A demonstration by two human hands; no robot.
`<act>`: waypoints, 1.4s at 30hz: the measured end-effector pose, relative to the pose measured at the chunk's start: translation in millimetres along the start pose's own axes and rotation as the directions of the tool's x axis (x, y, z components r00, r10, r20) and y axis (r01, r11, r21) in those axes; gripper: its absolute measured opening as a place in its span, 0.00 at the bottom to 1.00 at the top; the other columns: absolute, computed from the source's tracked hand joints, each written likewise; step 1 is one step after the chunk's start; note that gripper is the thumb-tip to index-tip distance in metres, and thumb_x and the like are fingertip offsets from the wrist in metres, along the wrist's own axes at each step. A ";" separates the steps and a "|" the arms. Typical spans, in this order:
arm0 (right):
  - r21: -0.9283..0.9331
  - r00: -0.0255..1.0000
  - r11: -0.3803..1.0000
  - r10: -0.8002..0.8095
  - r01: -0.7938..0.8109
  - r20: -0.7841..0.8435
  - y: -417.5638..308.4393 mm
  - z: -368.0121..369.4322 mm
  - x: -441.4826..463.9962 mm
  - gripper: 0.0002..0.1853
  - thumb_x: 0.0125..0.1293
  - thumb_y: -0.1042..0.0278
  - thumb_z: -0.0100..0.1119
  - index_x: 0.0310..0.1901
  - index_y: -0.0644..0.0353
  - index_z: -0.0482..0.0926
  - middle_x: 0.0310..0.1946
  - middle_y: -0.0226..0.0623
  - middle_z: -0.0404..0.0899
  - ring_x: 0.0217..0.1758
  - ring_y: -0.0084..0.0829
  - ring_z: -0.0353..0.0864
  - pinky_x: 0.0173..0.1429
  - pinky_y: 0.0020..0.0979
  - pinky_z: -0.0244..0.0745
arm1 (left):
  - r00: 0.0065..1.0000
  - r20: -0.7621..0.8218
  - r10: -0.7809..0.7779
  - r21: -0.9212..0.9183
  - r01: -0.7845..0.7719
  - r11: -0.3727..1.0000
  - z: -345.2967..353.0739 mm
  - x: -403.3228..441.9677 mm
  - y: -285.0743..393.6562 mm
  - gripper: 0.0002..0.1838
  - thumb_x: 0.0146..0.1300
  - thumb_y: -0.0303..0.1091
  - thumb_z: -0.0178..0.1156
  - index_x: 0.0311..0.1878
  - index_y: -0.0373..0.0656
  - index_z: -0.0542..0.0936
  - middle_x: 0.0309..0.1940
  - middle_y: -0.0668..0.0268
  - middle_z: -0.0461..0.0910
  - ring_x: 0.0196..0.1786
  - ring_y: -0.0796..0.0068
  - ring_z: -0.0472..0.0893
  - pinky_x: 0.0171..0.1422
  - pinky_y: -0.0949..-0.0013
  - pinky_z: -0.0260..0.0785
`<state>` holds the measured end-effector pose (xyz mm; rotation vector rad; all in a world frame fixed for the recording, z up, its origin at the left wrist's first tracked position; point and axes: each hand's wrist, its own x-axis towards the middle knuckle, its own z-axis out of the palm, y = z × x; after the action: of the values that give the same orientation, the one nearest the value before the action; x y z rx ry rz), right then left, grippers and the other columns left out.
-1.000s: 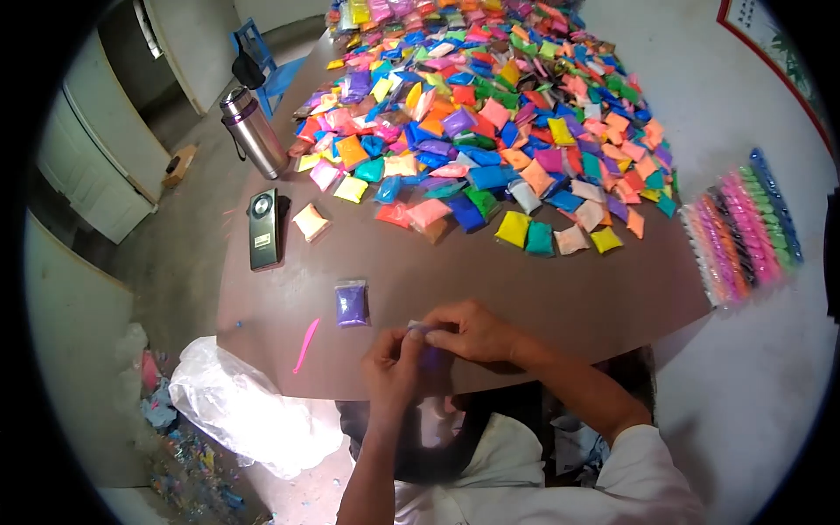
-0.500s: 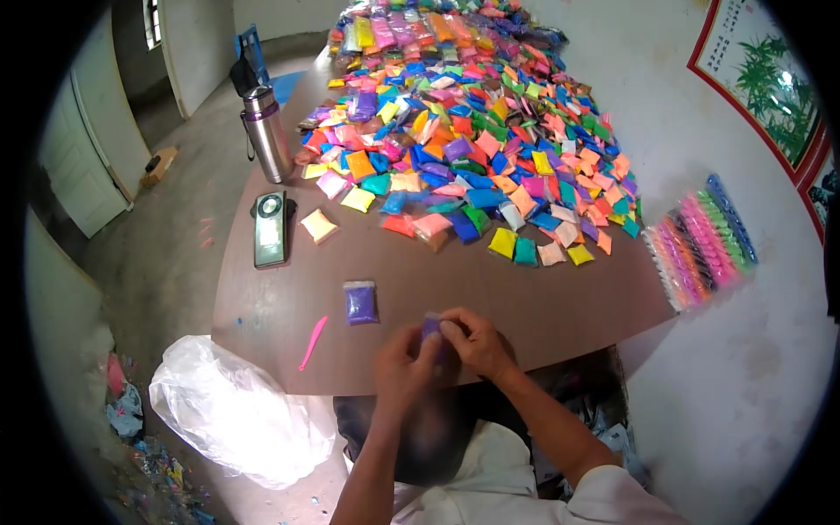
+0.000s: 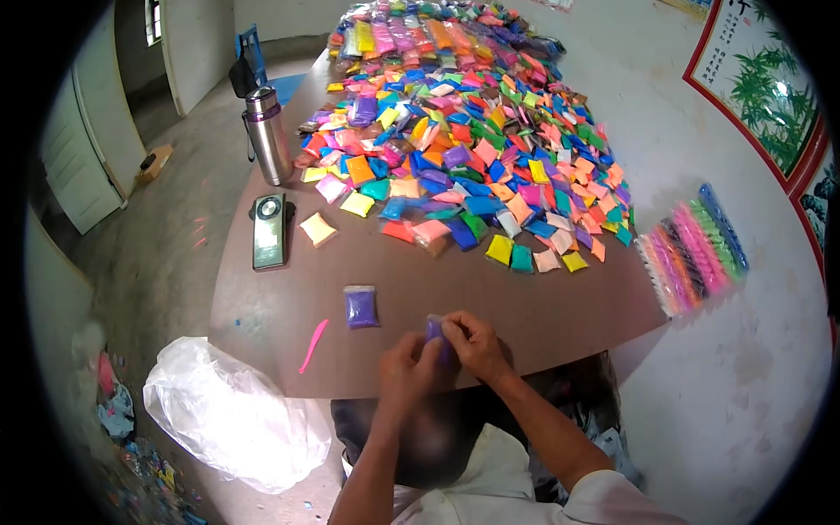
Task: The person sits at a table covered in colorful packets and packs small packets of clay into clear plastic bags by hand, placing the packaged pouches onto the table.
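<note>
A small purple packet point(image 3: 436, 329) is pinched between my left hand point(image 3: 409, 364) and my right hand point(image 3: 477, 346), just above the table's near edge. Fingers and thumbs of both hands are closed on it and cover part of it. Up and to the left of my hands, a second purple packet point(image 3: 360, 307) lies flat on the brown table point(image 3: 289, 306). A pink plastic tool point(image 3: 313, 346) rests to the left of that packet.
A big heap of coloured packets point(image 3: 472, 149) covers the table's far part. A steel flask point(image 3: 269, 138) and a dark device point(image 3: 269, 232) stand or lie at left. Rows of coloured packs point(image 3: 691, 254) are at right. A clear plastic bag point(image 3: 236, 416) hangs beside the near left edge.
The view has tilted up and shifted right, so the table's things appear moved. Both hands still hold the purple packet, which now shows more above the fingers.
</note>
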<state>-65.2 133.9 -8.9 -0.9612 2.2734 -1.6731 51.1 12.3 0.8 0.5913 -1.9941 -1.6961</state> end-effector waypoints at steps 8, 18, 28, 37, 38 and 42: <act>0.051 0.991 0.990 0.130 -0.131 0.038 4.5 -2.3 2.3 0.14 0.78 0.60 0.59 0.51 0.64 0.83 0.40 0.43 0.86 0.43 0.29 0.85 0.50 0.33 0.79 | 0.998 0.001 -0.055 -0.003 0.055 0.998 2.7 -0.2 1.3 0.13 0.74 0.35 0.66 0.48 0.32 0.86 0.31 0.61 0.86 0.34 0.77 0.81 0.40 0.70 0.74; 0.125 0.997 0.989 0.075 -0.077 0.016 15.2 0.8 4.0 0.11 0.75 0.65 0.60 0.49 0.64 0.83 0.39 0.42 0.86 0.42 0.30 0.85 0.50 0.33 0.79 | 1.000 -0.006 -0.030 0.062 0.031 0.998 1.7 0.8 -3.8 0.14 0.72 0.37 0.68 0.46 0.33 0.86 0.30 0.64 0.86 0.33 0.79 0.81 0.39 0.70 0.75; 0.042 0.999 0.999 0.012 -0.014 0.046 -0.8 -0.1 6.7 0.10 0.74 0.67 0.62 0.46 0.66 0.84 0.37 0.42 0.86 0.41 0.29 0.85 0.49 0.33 0.80 | 0.998 -0.047 0.046 0.053 -0.043 0.998 1.8 3.0 -11.2 0.14 0.71 0.37 0.69 0.44 0.32 0.86 0.29 0.64 0.86 0.32 0.80 0.81 0.37 0.70 0.75; 0.168 0.998 0.984 0.051 -0.057 0.042 6.7 -4.9 4.4 0.10 0.72 0.67 0.64 0.47 0.66 0.85 0.37 0.40 0.87 0.41 0.28 0.86 0.49 0.31 0.80 | 0.999 -0.010 -0.034 -0.003 0.034 0.999 5.6 0.9 8.0 0.14 0.72 0.37 0.68 0.46 0.32 0.86 0.31 0.64 0.87 0.33 0.81 0.82 0.38 0.72 0.75; 0.156 0.996 0.986 0.055 -0.065 0.068 6.8 -5.6 3.7 0.10 0.72 0.67 0.65 0.47 0.66 0.85 0.38 0.41 0.87 0.42 0.28 0.86 0.49 0.32 0.80 | 0.999 -0.032 -0.043 -0.043 0.042 0.998 6.4 1.3 6.2 0.14 0.72 0.37 0.68 0.47 0.32 0.86 0.32 0.64 0.87 0.34 0.81 0.81 0.39 0.72 0.75; 0.109 0.993 0.992 0.044 -0.056 0.110 2.4 -6.6 0.5 0.11 0.72 0.66 0.65 0.48 0.65 0.85 0.39 0.42 0.88 0.42 0.31 0.87 0.50 0.33 0.81 | 0.995 -0.019 -0.096 0.000 0.096 0.995 7.5 0.4 -4.6 0.14 0.73 0.36 0.68 0.47 0.32 0.85 0.33 0.65 0.86 0.36 0.83 0.80 0.40 0.73 0.74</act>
<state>-69.7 139.3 -8.5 -0.9370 2.0938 -1.6667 46.4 17.4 -4.8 0.7115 -1.9823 -1.7390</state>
